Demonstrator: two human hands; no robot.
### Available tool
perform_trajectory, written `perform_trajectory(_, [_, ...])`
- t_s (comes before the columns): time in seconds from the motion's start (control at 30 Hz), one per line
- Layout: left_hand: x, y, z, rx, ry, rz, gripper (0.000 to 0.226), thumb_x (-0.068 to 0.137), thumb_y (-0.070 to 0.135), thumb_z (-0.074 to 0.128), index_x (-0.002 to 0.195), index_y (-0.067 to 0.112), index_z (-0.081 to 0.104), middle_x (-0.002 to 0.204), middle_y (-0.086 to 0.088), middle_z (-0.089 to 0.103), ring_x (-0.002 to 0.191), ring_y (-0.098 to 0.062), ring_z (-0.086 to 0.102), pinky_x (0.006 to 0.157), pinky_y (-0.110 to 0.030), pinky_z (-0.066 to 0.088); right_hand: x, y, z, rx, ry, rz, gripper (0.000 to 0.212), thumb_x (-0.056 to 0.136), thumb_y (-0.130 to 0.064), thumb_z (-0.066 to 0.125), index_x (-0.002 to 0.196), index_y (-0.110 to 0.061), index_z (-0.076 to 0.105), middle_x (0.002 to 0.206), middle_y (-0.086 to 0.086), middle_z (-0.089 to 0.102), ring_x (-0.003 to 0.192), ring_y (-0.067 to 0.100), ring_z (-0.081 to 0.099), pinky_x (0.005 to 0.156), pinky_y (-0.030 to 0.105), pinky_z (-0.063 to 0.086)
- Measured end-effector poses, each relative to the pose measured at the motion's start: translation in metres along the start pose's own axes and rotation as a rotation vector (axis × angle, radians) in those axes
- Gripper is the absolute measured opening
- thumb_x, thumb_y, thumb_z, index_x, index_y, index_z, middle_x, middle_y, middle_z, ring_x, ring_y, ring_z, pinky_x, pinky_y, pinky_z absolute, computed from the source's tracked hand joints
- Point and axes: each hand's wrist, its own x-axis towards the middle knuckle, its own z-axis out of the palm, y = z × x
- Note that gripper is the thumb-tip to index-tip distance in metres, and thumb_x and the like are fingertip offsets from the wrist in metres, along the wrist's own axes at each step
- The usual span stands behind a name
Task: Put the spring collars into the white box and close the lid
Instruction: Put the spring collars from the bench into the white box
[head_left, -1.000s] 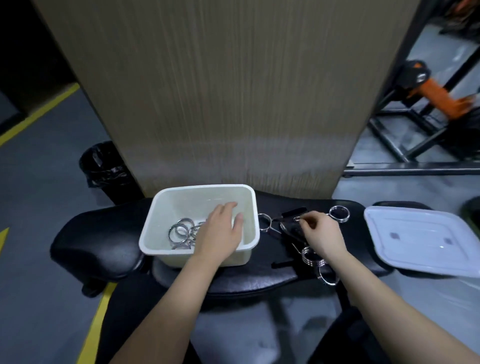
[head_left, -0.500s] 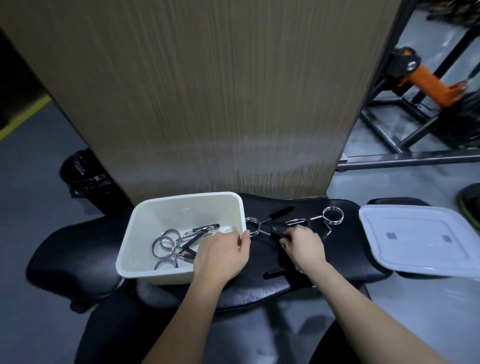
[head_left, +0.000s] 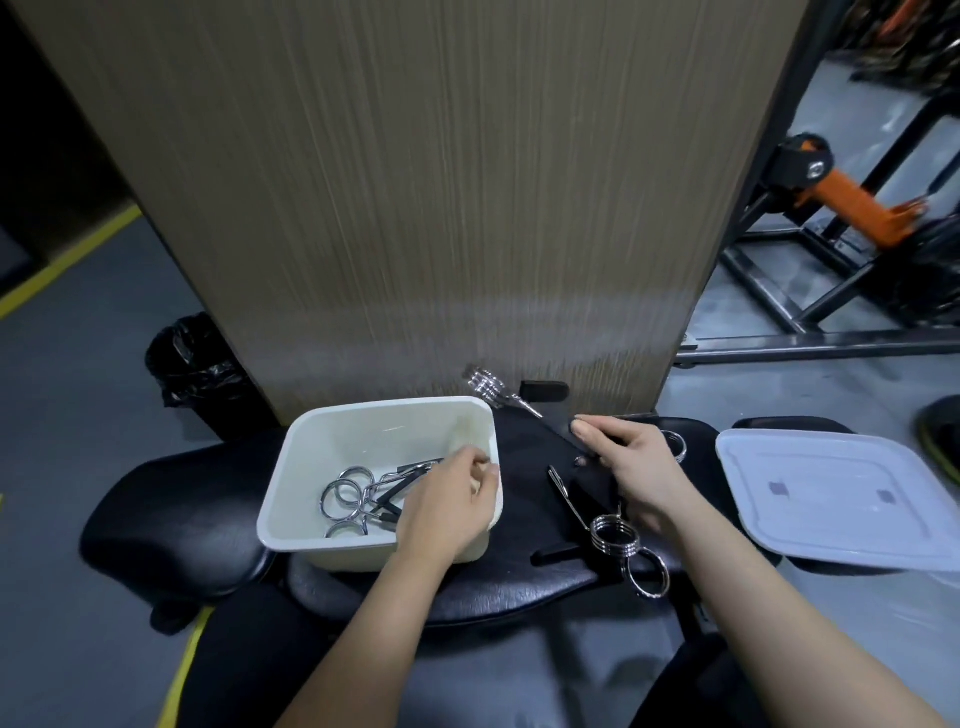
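Observation:
The white box (head_left: 322, 436) sits open on a black padded bench (head_left: 171, 499), with several chrome spring collars (head_left: 348, 493) lying inside. My left hand (head_left: 452, 509) is curled over the box's right rim. My right hand (head_left: 636, 467) grips the black handles of a spring collar (head_left: 485, 387), whose coil is raised just beyond the box's far right corner. Two more collars (head_left: 615, 535) lie on the bench near my right wrist, and another (head_left: 677, 446) peeks out behind that hand. The white lid (head_left: 831, 499) lies flat to the right.
A tall wood-grain panel (head_left: 441, 208) stands directly behind the bench. A black bin with a liner (head_left: 192, 364) is on the floor to the left. Black and orange gym frames (head_left: 841, 197) fill the right background. Yellow lines mark the grey floor.
My left hand came out of the box and settled on its right rim. My right hand picked a collar up off the bench and raised it toward the box.

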Motion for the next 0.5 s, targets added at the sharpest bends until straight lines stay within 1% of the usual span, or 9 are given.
perform_trajectory(0.03, [0.000, -0.001, -0.003, -0.126, 0.005, 0.004, 0.023, 0.096, 0.042, 0.050, 0.118, 0.036, 0.054, 0.107, 0.018, 0.060, 0.098, -0.009, 0.060, 0.084, -0.033, 0.048, -0.005, -0.005, 0.000, 0.057, -0.087, 0.018, 0.014, 0.089, -0.018, 0.071, 0.099, -0.013, 0.080, 0.095, 0.011, 0.076, 0.076, 0.018, 0.067, 0.075, 0.030, 0.058])
perform_trajectory(0.1, [0.002, -0.006, -0.011, -0.344, 0.015, 0.046, 0.043, 0.096, 0.040, 0.056, 0.136, 0.040, 0.041, 0.123, 0.017, 0.053, 0.099, -0.006, 0.058, 0.093, -0.038, 0.050, -0.013, -0.015, 0.003, 0.145, -0.247, 0.033, 0.021, 0.091, -0.014, 0.064, 0.105, -0.005, 0.076, 0.090, 0.010, 0.073, 0.071, 0.013, 0.065, 0.069, 0.022, 0.055])
perform_trajectory(0.2, [0.000, -0.001, -0.035, -0.482, -0.080, 0.198, 0.060, 0.097, 0.039, 0.056, 0.143, 0.062, 0.025, 0.144, 0.016, 0.046, 0.106, -0.004, 0.057, 0.101, -0.030, 0.045, -0.017, -0.018, 0.009, 0.280, -0.407, 0.067, 0.026, 0.092, -0.013, 0.055, 0.110, 0.003, 0.065, 0.083, 0.007, 0.068, 0.070, 0.013, 0.061, 0.066, 0.021, 0.052])
perform_trajectory(0.23, [-0.001, 0.000, -0.043, -0.513, -0.110, 0.248, 0.062, 0.097, 0.030, 0.056, 0.144, 0.059, 0.027, 0.145, 0.015, 0.046, 0.109, -0.001, 0.055, 0.102, -0.032, 0.043, -0.017, -0.017, 0.011, 0.339, -0.448, 0.090, 0.022, 0.094, -0.012, 0.052, 0.108, 0.001, 0.063, 0.084, 0.008, 0.065, 0.070, 0.014, 0.060, 0.065, 0.022, 0.052])
perform_trajectory(0.3, [-0.004, 0.000, -0.059, -0.518, -0.119, 0.281, 0.060, 0.091, 0.011, 0.054, 0.140, 0.044, 0.043, 0.142, 0.017, 0.049, 0.113, 0.001, 0.054, 0.103, -0.038, 0.043, -0.015, -0.015, 0.016, 0.445, -0.505, 0.136, 0.018, 0.098, -0.011, 0.047, 0.105, -0.002, 0.060, 0.085, 0.009, 0.060, 0.070, 0.015, 0.056, 0.064, 0.023, 0.050])
perform_trajectory(0.33, [-0.005, -0.001, -0.066, -0.478, -0.110, 0.277, 0.053, 0.091, 0.007, 0.056, 0.133, 0.039, 0.050, 0.138, 0.021, 0.053, 0.116, 0.003, 0.053, 0.103, -0.037, 0.045, -0.013, -0.015, 0.020, 0.485, -0.502, 0.155, 0.018, 0.098, -0.010, 0.046, 0.105, -0.002, 0.060, 0.085, 0.008, 0.058, 0.068, 0.014, 0.055, 0.062, 0.022, 0.049])
perform_trajectory(0.37, [-0.006, -0.003, -0.071, -0.429, -0.105, 0.281, 0.042, 0.092, 0.009, 0.061, 0.124, 0.036, 0.055, 0.129, 0.025, 0.058, 0.115, 0.004, 0.055, 0.100, -0.035, 0.047, -0.010, -0.014, 0.024, 0.519, -0.468, 0.168, 0.018, 0.097, -0.010, 0.046, 0.108, -0.002, 0.059, 0.085, 0.007, 0.057, 0.065, 0.014, 0.053, 0.059, 0.022, 0.048])
perform_trajectory(0.43, [-0.009, -0.007, -0.078, -0.359, -0.119, 0.282, 0.025, 0.086, 0.020, 0.074, 0.104, 0.032, 0.062, 0.105, 0.021, 0.068, 0.102, 0.000, 0.062, 0.092, -0.038, 0.050, -0.005, -0.014, 0.036, 0.560, -0.389, 0.182, 0.020, 0.096, -0.008, 0.047, 0.110, -0.002, 0.059, 0.087, 0.007, 0.054, 0.061, 0.013, 0.052, 0.054, 0.021, 0.046])
perform_trajectory(0.5, [-0.013, -0.009, -0.082, -0.322, -0.135, 0.276, 0.025, 0.076, 0.030, 0.082, 0.091, 0.029, 0.062, 0.089, 0.016, 0.070, 0.086, -0.007, 0.064, 0.082, -0.040, 0.052, -0.002, -0.017, 0.050, 0.542, -0.299, 0.199, 0.021, 0.099, -0.006, 0.046, 0.098, -0.004, 0.067, 0.085, 0.007, 0.058, 0.062, 0.013, 0.055, 0.054, 0.022, 0.049])
